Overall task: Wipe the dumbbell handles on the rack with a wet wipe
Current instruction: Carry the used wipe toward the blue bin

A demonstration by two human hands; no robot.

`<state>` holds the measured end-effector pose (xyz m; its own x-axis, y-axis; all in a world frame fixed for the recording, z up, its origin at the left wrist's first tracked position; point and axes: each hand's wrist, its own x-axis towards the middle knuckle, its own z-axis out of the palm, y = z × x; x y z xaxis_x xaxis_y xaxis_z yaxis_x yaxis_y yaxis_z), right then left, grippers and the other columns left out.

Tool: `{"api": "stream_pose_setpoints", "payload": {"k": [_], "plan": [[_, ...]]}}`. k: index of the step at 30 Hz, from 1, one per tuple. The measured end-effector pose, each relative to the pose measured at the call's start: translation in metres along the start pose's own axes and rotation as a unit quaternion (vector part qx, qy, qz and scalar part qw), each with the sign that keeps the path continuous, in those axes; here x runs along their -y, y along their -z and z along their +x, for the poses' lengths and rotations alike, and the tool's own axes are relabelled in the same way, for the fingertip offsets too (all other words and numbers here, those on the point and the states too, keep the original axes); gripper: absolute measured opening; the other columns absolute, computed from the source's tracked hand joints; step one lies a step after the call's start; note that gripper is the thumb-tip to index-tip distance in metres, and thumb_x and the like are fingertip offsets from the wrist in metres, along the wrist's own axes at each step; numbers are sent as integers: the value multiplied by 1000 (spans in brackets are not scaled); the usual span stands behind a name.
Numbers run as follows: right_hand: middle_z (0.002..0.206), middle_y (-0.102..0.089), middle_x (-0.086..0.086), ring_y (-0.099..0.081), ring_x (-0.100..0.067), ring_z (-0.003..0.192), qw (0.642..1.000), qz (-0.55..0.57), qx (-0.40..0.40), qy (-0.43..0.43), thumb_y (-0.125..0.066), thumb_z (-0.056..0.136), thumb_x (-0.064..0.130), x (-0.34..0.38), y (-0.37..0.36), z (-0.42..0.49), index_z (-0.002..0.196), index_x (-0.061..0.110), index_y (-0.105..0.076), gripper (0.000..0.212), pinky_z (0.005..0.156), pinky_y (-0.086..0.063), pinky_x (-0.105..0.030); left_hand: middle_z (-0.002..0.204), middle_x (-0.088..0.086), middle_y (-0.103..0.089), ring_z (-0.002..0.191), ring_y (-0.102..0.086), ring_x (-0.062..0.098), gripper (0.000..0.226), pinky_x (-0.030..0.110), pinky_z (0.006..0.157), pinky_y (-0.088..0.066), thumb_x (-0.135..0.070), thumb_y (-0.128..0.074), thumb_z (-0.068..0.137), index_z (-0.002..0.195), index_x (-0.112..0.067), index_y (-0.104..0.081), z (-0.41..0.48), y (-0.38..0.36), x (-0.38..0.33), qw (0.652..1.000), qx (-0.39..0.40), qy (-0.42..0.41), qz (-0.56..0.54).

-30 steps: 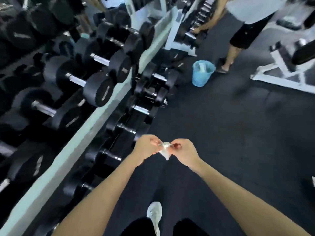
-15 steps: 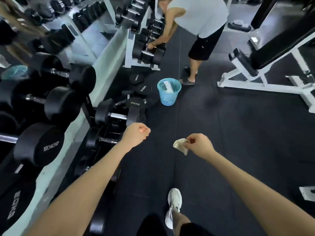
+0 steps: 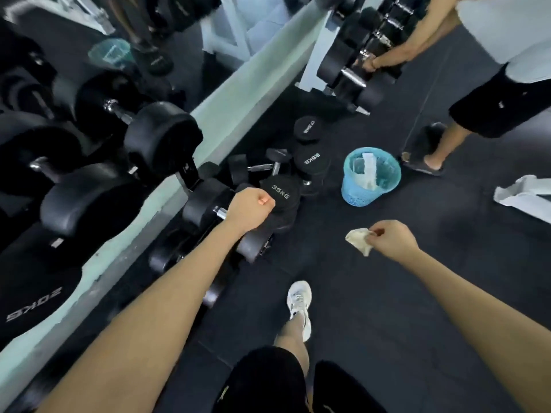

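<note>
**Wet wipe** [image 3: 359, 240]: off-white, crumpled into a small wad with a pointed lower corner. Thumb and fingers [image 3: 376, 233] of the right hand [image 3: 392, 241] pinch its right edge. It hangs in the air over the dark floor [image 3: 387, 308], touching nothing else.

**Left hand** [image 3: 250, 210]: curled into a fist, with nothing seen in it. The knuckles sit in front of a black dumbbell head marked 35KG [image 3: 280, 192].

**Chrome handle stub** [image 3: 221, 213]: short and bright, just left of the left fingers. The rest is hidden behind the wrist.

**Upper chrome handle** [image 3: 117, 110]: on the rack, well up and left of the left fingers, between two round black heads.

**Rack** [image 3: 226, 108]: pale green rail with black dumbbells above and below it. The wipe is well apart from it, to the right.

**Blue mesh basket** [image 3: 357, 195]: on the floor beyond the right fingers, with white scraps inside.

**Second person** [image 3: 492, 40]: cut off by the top and right edges, one hand on a handle of a farther rack.

**Hard to make out:** the upper left corner is blurred, the left forearm covers the lower dumbbells, and a white object [image 3: 524, 195] is cut off at the right edge.
</note>
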<state>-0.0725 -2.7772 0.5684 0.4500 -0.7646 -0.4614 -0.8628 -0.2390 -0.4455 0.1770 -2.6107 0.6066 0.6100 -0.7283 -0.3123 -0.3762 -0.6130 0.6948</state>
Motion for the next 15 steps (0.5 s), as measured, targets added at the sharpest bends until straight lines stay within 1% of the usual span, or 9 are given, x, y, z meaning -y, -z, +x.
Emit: {"api": "stream_pose_setpoints", "payload": {"k": [1,3,4,6,7,9,11,13,15], "plan": [[76,-66,-6,-60,-24,74,1000,-5,9,-1,-59,80,18,-3,4,27,73,15,-66,11,59,-41,-30,86,21,-67,83,-62,34,26,44,80,-51,-17,-55,88,84,7,-66,23,-7,-3,1000,-2,15,-5],[77,-66,-13,-58,-28,72,1000,-17,18,4,-59,79,18,-9,13,79,75,6,-66,14,61,-45,-34,83,21,-66,75,-59,31,25,44,80,-52,-17,-55,89,84,6,-65,64,-22,-11,999,-7,42,-3],[78,-65,-16,-59,-32,74,999,-26,21,7,-58,79,17,-12,17,103,77,2,-66,16,63,-48,-37,84,22,-66,75,-59,30,25,43,80,-52,-17,-55,90,85,5,-66,82,-29,-15,998,-8,56,3],[80,-65,-19,-59,-35,77,998,-45,29,14,-58,78,15,-21,27,151,79,-2,-66,18,67,-50,-40,93,19,-68,87,-62,31,23,38,82,-51,-19,-53,91,91,0,-67,113,-44,-26,996,-8,85,14],[77,-65,-19,-58,-35,73,998,-56,35,17,-58,77,15,-26,33,174,76,-1,-65,17,65,-50,-40,98,15,-68,93,-62,30,22,34,83,-49,-20,-53,92,95,-4,-68,127,-51,-31,995,-11,96,18],[67,-61,-16,-54,-31,66,996,-75,48,9,-57,75,14,-39,44,220,63,4,-61,16,56,-42,-35,104,8,-67,100,-60,25,22,28,79,-44,-21,-52,93,99,-9,-69,153,-68,-40,992,-18,121,26],[66,-59,-13,-56,-34,70,995,-90,48,6,-55,76,13,-55,55,265,58,10,-56,18,56,-38,-32,103,7,-67,99,-61,24,22,27,75,-43,-21,-50,94,98,-10,-69,174,-87,-49,988,-34,148,25],[78,-63,-16,-59,-36,82,995,-96,37,17,-55,78,12,-74,67,311,67,14,-64,14,63,-42,-33,100,6,-68,96,-61,24,23,27,74,-45,-21,-49,94,96,-9,-69,191,-109,-62,980,-62,186,13],[92,-68,-16,-61,-36,90,993,-106,33,32,-56,80,12,-94,80,356,91,9,-71,19,70,-47,-35,96,6,-69,91,-62,23,23,30,74,-49,-20,-49,94,91,-9,-69,205,-137,-79,969,-101,226,-12]]}}
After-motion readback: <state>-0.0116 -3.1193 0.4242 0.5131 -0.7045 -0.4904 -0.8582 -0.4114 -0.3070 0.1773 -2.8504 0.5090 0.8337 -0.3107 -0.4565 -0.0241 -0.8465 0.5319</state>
